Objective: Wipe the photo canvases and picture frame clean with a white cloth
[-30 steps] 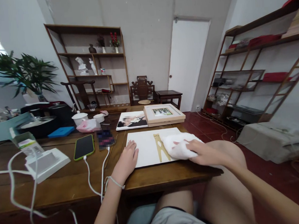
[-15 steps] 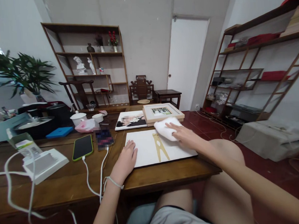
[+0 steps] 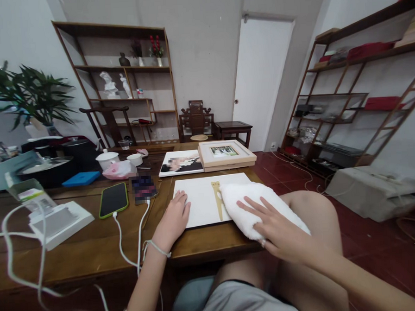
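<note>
A flat white panel (image 3: 198, 200) with dark edges lies at the table's front, bearing a tan A-shaped figure (image 3: 217, 197) whose right part is covered. My left hand (image 3: 178, 212) rests on the panel's left edge, fingers stretched out and nothing in them. Over the panel's right side spreads a fluffy white cloth (image 3: 275, 200), overhanging the table edge toward my leg. My right hand (image 3: 270, 224) holds this cloth from above, with fingers spread across it and a ring on one finger.
Behind the panel lie a framed picture (image 3: 244, 150) and a photo panel (image 3: 166, 166). To the left are a green-edged phone (image 3: 113, 201), another device (image 3: 144, 189), white cables (image 3: 123, 245), an open white box (image 3: 71, 218) and a blue box (image 3: 81, 179).
My right hand has drawn the white cloth toward me and to the right, and the cloth is now spread wider over the panel's right side. My left hand stays on the panel.
</note>
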Motion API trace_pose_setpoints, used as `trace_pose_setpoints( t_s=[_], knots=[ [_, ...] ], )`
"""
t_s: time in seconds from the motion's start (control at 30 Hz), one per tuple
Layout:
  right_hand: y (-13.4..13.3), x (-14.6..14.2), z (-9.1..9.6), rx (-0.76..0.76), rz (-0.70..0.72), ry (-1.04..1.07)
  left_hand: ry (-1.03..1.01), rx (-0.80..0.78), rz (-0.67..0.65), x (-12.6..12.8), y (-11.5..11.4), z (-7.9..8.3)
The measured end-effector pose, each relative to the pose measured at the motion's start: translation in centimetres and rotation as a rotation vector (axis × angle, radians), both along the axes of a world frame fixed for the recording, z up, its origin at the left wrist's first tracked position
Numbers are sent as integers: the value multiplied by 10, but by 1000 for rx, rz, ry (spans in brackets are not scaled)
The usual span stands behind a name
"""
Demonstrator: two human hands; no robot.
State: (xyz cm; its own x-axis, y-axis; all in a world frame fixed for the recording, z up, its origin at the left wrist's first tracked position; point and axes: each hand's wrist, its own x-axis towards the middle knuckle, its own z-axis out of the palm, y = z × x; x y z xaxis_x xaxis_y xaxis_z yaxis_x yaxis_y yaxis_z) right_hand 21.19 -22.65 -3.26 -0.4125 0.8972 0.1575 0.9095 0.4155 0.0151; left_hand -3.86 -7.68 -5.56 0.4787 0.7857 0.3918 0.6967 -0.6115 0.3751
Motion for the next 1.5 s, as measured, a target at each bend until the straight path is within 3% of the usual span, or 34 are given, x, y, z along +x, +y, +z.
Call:
trace_pose_setpoints(
  t_s=[0.13, 0.37, 0.47, 0.6, 0.83, 0.93, 1.03, 1.33, 1.5],
  knots=[
    [8, 9, 7, -23, 28, 70, -7, 4, 5, 0, 1, -1],
    [101, 10, 14, -16, -85, 94, 36, 1, 12, 0, 0, 1],
    [128, 2, 11, 18, -129, 132, 65, -4, 12, 0, -1, 2],
    [118, -10, 6, 45, -119, 159, 74, -6, 19, 0, -2, 3],
    [28, -32, 5, -2, 117, 145, 68, -14, 23, 2, -1, 3],
    [14, -31, 11, -38, 223, 155, 77, -16, 31, 2, -1, 3],
    [29, -27, 18, -51, 213, 220, 85, -16, 36, 2, -2, 4],
    [133, -23, 22, -32, 89, 258, 73, -18, 29, 1, -2, 5],
    [133, -32, 20, 11, 104, 253, 57, -4, 22, 0, -1, 3]
  ],
)
